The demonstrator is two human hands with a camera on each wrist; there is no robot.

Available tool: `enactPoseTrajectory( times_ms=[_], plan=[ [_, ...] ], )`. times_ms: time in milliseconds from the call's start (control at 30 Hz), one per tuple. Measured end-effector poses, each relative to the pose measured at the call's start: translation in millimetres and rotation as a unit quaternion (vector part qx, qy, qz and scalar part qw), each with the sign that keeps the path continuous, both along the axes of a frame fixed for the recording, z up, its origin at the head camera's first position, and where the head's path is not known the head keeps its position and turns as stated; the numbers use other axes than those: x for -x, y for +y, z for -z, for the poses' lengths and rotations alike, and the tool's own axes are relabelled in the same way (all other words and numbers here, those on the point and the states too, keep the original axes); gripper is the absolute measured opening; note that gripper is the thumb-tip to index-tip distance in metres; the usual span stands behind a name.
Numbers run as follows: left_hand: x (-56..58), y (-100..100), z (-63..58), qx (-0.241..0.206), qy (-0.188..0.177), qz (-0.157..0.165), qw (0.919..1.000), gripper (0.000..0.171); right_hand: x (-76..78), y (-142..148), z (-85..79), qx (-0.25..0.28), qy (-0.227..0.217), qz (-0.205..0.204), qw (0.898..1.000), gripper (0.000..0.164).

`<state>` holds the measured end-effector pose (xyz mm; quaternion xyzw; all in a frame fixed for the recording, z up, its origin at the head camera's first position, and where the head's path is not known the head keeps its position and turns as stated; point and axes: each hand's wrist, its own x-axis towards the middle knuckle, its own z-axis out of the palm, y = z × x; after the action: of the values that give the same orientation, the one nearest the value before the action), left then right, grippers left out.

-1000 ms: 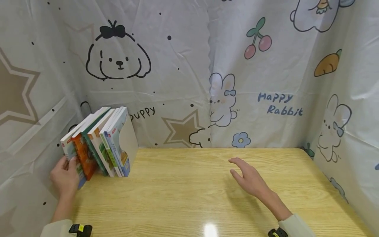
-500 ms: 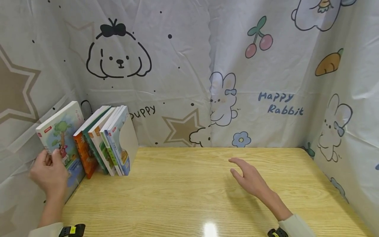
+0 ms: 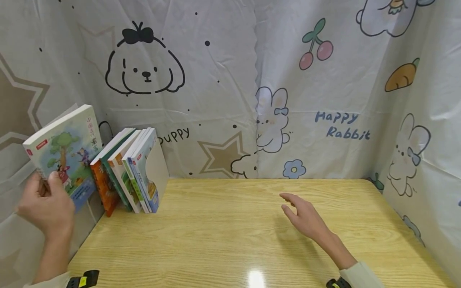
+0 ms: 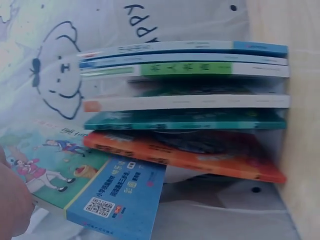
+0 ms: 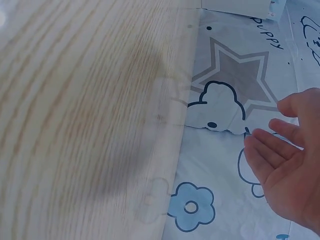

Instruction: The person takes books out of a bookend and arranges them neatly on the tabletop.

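Note:
My left hand (image 3: pixel 48 204) grips a picture-covered paperback book (image 3: pixel 68 156) by its spine edge, thumb on the front cover. The book is raised and tilted, left of the other books. In the left wrist view its blue lower cover (image 4: pixel 117 202) with a QR code shows, close to an orange book (image 4: pixel 190 155). Beside that one stand a teal book (image 3: pixel 117 172) and several lighter books (image 3: pixel 144 172), upright in a row. My right hand (image 3: pixel 306 218) is held over the right part of the table with relaxed fingers and nothing in it.
A cream bookend panel (image 3: pixel 156 172) closes the right side of the row. The wooden table (image 3: pixel 216 232) meets printed cloth walls (image 3: pixel 216 80) at the back and both sides. A black wire loop (image 3: pixel 105 130) shows behind the books.
My left hand has drawn the picture-covered book out of the row's left end, moving it left and up. My right hand has stayed in place.

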<state>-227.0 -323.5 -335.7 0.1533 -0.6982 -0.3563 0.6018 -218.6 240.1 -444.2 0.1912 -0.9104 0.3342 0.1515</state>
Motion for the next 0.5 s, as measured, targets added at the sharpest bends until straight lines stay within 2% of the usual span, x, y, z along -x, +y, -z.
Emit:
enactPoseTrajectory(
  times_ms=[133,267,500],
  plan=[
    [-9.5,4.5,-13.7,-0.005,0.002,-0.005,1.0000,0.024,0.3,-0.1,2.9,0.018,-0.006,-0.005,1.000,0.037],
    [-19.4,10.2,-25.5,-0.019,0.006,0.007,0.9998,0.026,0.4,-0.5,4.8,0.030,-0.018,-0.005,0.999,0.037],
    [-30.2,17.0,-42.1,0.002,0.044,0.034,0.9984,0.022,1.9,-1.7,3.0,0.038,-0.016,-0.012,0.999,0.037]
  ],
)
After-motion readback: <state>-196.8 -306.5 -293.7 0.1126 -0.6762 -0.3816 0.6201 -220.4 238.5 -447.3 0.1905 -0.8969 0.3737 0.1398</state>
